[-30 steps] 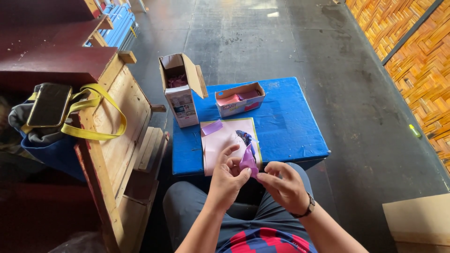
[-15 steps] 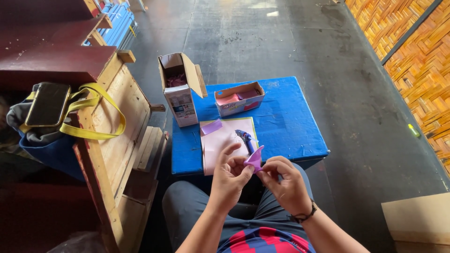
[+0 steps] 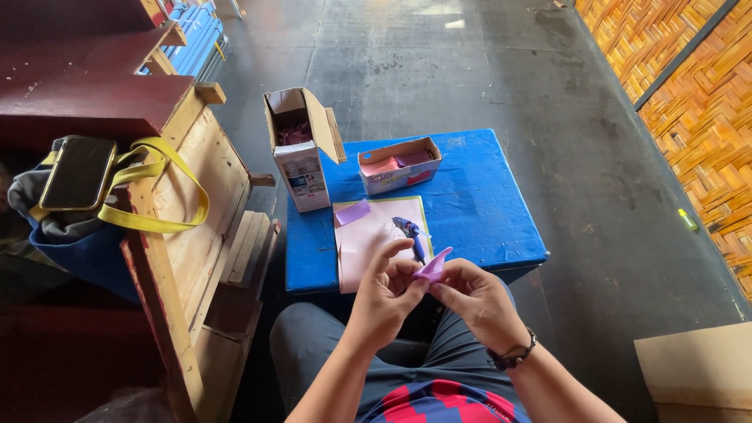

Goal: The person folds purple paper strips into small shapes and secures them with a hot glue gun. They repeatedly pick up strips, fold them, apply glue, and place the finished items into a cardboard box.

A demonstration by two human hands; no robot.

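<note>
A small purple paper piece [image 3: 433,266], folded to a point, sits above the person's lap at the near edge of the blue counter [image 3: 486,211]. The left hand [image 3: 384,294] and right hand [image 3: 478,298] both pinch it between fingertips. Behind it lie a pink sheet [image 3: 368,239], a glue gun [image 3: 410,233], a flat box [image 3: 398,164] and a tall open box [image 3: 301,149].

Both hands, left hand [image 3: 389,296] and right hand [image 3: 478,301], pinch a small purple paper piece [image 3: 433,267] together. Beyond them, a pink sheet [image 3: 368,239] lies on the blue counter [image 3: 486,211].
</note>
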